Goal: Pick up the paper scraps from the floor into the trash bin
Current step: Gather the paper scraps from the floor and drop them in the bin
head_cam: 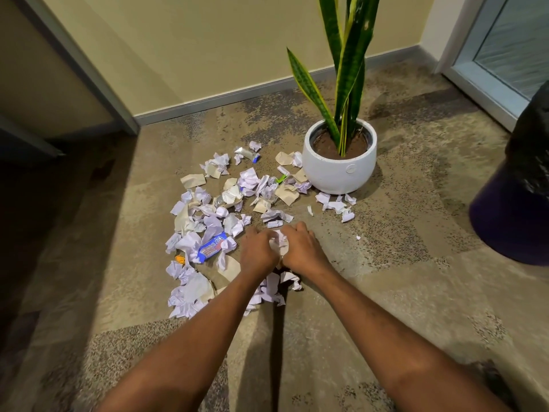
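Observation:
Several crumpled white and beige paper scraps (208, 209) lie scattered on the carpet, with a blue wrapper (211, 247) among them. My left hand (258, 250) and my right hand (303, 248) are side by side low over the floor, fingers curled around a bunch of white scraps (279, 240) held between them. More scraps (273, 288) lie under my wrists. The dark purple trash bin (514, 215), lined with a black bag, stands at the right edge, well apart from my hands.
A white pot (338, 168) with a tall green plant stands just behind the scraps, some paper touching its base. A wall with a grey skirting runs behind, a glass door frame (487, 81) sits at the far right, and dark furniture is at the left.

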